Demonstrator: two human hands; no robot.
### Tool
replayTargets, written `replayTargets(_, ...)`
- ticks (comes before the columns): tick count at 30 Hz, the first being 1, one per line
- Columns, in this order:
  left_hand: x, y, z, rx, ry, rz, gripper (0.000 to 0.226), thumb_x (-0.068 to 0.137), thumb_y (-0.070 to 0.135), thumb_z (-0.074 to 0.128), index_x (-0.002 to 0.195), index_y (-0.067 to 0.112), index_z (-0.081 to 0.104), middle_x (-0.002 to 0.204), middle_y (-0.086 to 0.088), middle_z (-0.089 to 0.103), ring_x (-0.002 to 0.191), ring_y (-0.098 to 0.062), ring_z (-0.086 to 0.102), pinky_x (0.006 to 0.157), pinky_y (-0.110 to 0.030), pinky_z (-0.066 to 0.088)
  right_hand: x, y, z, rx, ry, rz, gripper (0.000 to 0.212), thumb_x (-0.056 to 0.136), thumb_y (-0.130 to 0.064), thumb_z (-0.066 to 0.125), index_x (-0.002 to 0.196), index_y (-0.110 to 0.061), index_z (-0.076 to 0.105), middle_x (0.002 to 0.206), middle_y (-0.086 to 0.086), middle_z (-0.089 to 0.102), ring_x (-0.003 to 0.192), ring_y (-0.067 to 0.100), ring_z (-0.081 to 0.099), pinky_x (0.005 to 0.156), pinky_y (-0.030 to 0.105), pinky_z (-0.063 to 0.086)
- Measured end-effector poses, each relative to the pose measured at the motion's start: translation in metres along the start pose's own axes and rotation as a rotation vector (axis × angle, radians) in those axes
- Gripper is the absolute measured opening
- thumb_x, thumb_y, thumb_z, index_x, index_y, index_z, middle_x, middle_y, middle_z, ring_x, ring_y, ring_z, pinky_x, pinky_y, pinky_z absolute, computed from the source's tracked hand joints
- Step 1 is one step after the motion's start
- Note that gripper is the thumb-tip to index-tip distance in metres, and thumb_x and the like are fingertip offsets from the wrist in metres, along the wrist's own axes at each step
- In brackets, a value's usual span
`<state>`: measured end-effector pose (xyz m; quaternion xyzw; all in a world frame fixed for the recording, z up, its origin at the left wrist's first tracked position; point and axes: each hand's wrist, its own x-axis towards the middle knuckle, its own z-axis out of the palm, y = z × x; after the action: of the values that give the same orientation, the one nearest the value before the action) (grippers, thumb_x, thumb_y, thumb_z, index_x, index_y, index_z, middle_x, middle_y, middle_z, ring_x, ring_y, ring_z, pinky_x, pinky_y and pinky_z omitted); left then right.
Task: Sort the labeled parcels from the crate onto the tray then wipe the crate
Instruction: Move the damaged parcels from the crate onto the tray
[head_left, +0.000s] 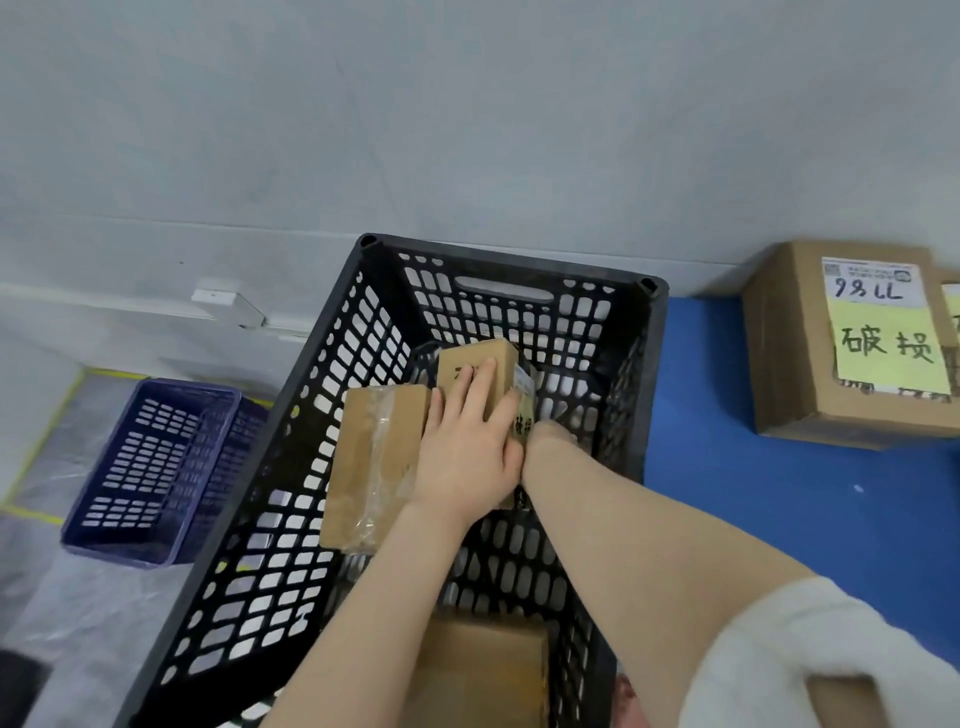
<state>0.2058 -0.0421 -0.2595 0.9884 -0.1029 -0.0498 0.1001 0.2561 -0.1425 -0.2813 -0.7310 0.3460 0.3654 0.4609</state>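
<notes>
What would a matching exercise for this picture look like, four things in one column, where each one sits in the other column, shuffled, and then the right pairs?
Things:
1. black crate
2. blue basket
3. box with the yellow note
4. taped parcel

Places:
A. lying inside the crate, next to the left hand
B. on the blue surface at the right
C. in the middle, with both arms reaching into it
D. low at the left, beside the crate

Pairs: 1-C, 2-D, 3-B, 4-A
</notes>
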Motion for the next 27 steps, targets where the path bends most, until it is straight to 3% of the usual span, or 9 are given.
replayTargets(2, 0.000, 0.000, 0.001, 0.004, 0.005, 0.006, 0.055, 0.086, 0.035, 0.025, 0.136, 0.025, 0.045, 0.158, -0.007, 0.019, 0.145, -0.032, 0.015, 0.112, -0.057, 0.025, 0.007, 0.008, 0.015, 0.296, 0.010, 0.022, 0.039, 0.099, -0.026, 0.041, 0.135, -0.011, 0.043, 0.129, 0.006, 0.052, 0.092, 0.012, 0.054, 0.066, 0.012, 0.044)
replayTargets(3, 0.000, -0.001, 0.000, 0.003, 0.007, 0.006, 0.054, 0.086, 0.034, 0.026, 0.135, 0.024, 0.046, 0.157, -0.008, 0.020, 0.144, -0.034, 0.018, 0.111, -0.057, 0.027, 0.010, 0.013, 0.020, 0.371, 0.047, 0.045, 0.041, 0.099, -0.027, 0.041, 0.136, -0.012, 0.042, 0.134, 0.004, 0.051, 0.095, 0.010, 0.055, 0.065, 0.012, 0.043)
replayTargets(5, 0.000, -0.002, 0.001, 0.007, 0.007, 0.009, 0.054, 0.086, 0.034, 0.027, 0.135, 0.023, 0.047, 0.157, -0.009, 0.021, 0.143, -0.035, 0.020, 0.109, -0.057, 0.030, 0.014, 0.019, 0.022, 0.395, 0.138, 0.090, 0.037, 0.094, -0.030, 0.047, 0.128, -0.014, 0.051, 0.128, 0.006, 0.056, 0.105, 0.019, 0.059, 0.078, 0.022, 0.048)
replayTargets(7, 0.001, -0.003, 0.001, 0.004, 0.005, 0.009, 0.055, 0.086, 0.035, 0.026, 0.136, 0.023, 0.046, 0.157, -0.009, 0.020, 0.143, -0.035, 0.020, 0.109, -0.057, 0.031, 0.011, 0.016, 0.018, 0.387, 0.218, 0.086, 0.029, 0.091, -0.029, 0.048, 0.112, -0.011, 0.058, 0.113, 0.011, 0.063, 0.098, 0.029, 0.062, 0.083, 0.037, 0.053)
replayTargets(12, 0.001, 0.000, -0.005, -0.039, -0.014, -0.010, 0.055, 0.085, 0.035, 0.024, 0.134, 0.024, 0.047, 0.157, -0.008, 0.019, 0.144, -0.032, 0.017, 0.108, -0.057, 0.032, -0.003, 0.007, 0.013, 0.464, 0.205, 0.003, 0.034, 0.098, -0.021, 0.038, 0.130, -0.014, 0.049, 0.122, 0.010, 0.057, 0.109, 0.032, 0.057, 0.083, 0.034, 0.044)
replayTargets(16, 0.005, 0.000, -0.010, -0.133, -0.003, -0.067, 0.046, 0.092, 0.030, 0.036, 0.138, 0.027, 0.042, 0.158, -0.004, 0.017, 0.145, -0.027, 0.015, 0.109, -0.053, 0.033, -0.010, 0.007, 0.006, 0.555, 0.228, -0.042, 0.021, 0.092, -0.016, 0.042, 0.107, -0.024, 0.054, 0.107, 0.005, 0.059, 0.091, 0.026, 0.055, 0.085, 0.039, 0.053)
replayTargets(19, 0.010, 0.000, -0.017, -0.256, 0.033, -0.130, 0.046, 0.094, 0.030, 0.039, 0.140, 0.030, 0.039, 0.159, 0.003, 0.015, 0.144, -0.023, 0.020, 0.102, -0.044, 0.042, -0.018, 0.005, -0.001, 0.392, 0.241, -0.180, 0.034, 0.087, -0.014, 0.041, 0.113, -0.029, 0.056, 0.111, 0.002, 0.059, 0.092, 0.023, 0.057, 0.081, 0.038, 0.053)
replayTargets(23, 0.013, -0.004, -0.032, -0.381, 0.082, -0.131, 0.048, 0.093, 0.028, 0.041, 0.140, 0.025, 0.040, 0.159, 0.008, 0.010, 0.136, -0.015, 0.034, 0.093, -0.033, 0.046, -0.030, 0.000, -0.007, 0.191, 0.310, -0.357, 0.048, 0.084, -0.017, 0.039, 0.124, -0.038, 0.053, 0.129, -0.005, 0.053, 0.108, 0.026, 0.053, 0.091, 0.046, 0.048)
replayTargets(27, 0.014, -0.012, -0.044, -0.465, 0.032, -0.133, 0.048, 0.093, 0.023, 0.045, 0.140, 0.019, 0.042, 0.158, 0.008, 0.012, 0.136, -0.007, 0.029, 0.102, -0.023, 0.031, -0.040, -0.003, -0.019, 0.041, 0.300, -0.523, 0.050, 0.086, -0.010, 0.041, 0.131, -0.028, 0.053, 0.140, -0.006, 0.042, 0.119, 0.027, 0.044, 0.095, 0.034, 0.041)
